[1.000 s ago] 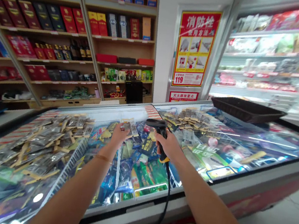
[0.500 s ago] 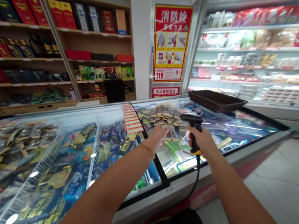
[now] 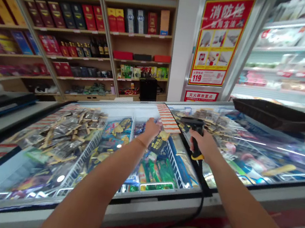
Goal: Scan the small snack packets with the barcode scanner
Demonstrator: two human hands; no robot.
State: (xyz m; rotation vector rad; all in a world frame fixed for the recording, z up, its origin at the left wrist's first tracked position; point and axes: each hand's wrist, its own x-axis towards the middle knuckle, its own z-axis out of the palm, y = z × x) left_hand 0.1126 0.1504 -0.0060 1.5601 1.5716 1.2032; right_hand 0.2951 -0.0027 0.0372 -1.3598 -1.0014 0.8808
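In the head view, my right hand (image 3: 207,146) is wrapped round the grip of a black and yellow barcode scanner (image 3: 195,151), its head pointing left and its cable hanging down over the freezer's front edge. My left hand (image 3: 152,129) hovers above the glass, just left of a card with red and white stripes (image 3: 167,118). Its fingers look curled together; whatever they hold, if anything, is hidden. Small clear packets with tan card edges lie in a big pile (image 3: 66,127) on the left and in a smaller pile (image 3: 215,120) beyond the scanner.
Under the glass of the chest freezer (image 3: 155,203), wire baskets hold bagged goods. A dark brown tray (image 3: 279,116) rests on the far right. Behind stand shelves of boxes (image 3: 138,23), a red fire hydrant poster (image 3: 220,40) and a lit refrigerated display (image 3: 295,67).
The view has swung left, so more of the left packet pile and shelves shows. My left hand has shifted left, away from the right pile; my right hand still grips the scanner.
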